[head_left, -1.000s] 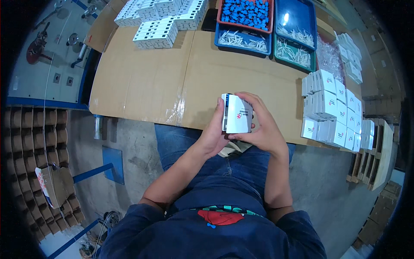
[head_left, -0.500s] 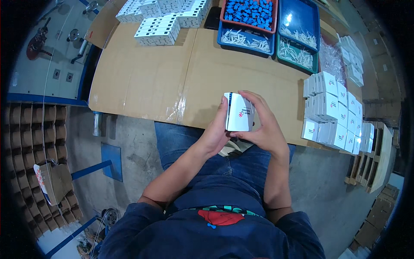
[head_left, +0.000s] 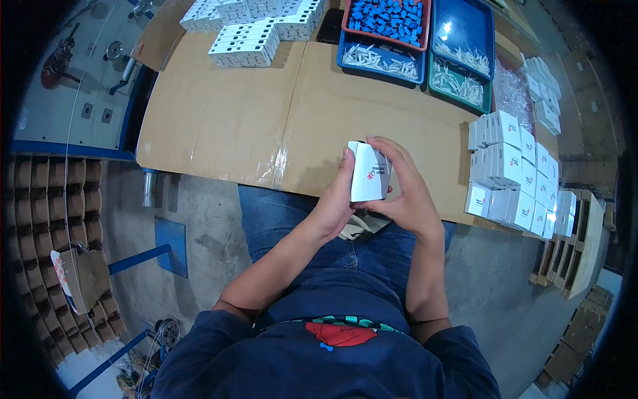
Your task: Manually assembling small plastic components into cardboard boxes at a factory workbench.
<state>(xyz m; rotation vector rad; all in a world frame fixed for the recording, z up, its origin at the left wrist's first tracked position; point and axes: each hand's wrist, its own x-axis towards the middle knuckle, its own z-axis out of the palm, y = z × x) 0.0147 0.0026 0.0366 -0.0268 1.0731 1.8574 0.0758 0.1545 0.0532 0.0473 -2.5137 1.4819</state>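
Observation:
Just beyond the table's near edge, over my lap, I hold a small white block-shaped unit (head_left: 367, 178) with a red mark and small dark print on its face. My left hand (head_left: 334, 201) grips its left side, the thumb lying up along that edge. My right hand (head_left: 413, 201) wraps the other side, with fingers over the top right corner and the thumb at the lower right. The underside and back are hidden by my hands. To the right, similar white units (head_left: 508, 165) with red marks are stacked on the table.
A cardboard-covered table (head_left: 226, 126) spans the front. White units with dark openings (head_left: 246, 46) are stacked at the far left. Behind stand a red tray (head_left: 426, 33) of blue parts, blue trays (head_left: 421, 78) and a green tray (head_left: 490, 100) of slim white pieces. A wooden pallet (head_left: 578, 246) stands right.
The blue strip and dark gap along the unit's left edge no longer show; a plain white side is there now. Both hands keep their hold almost unmoved.

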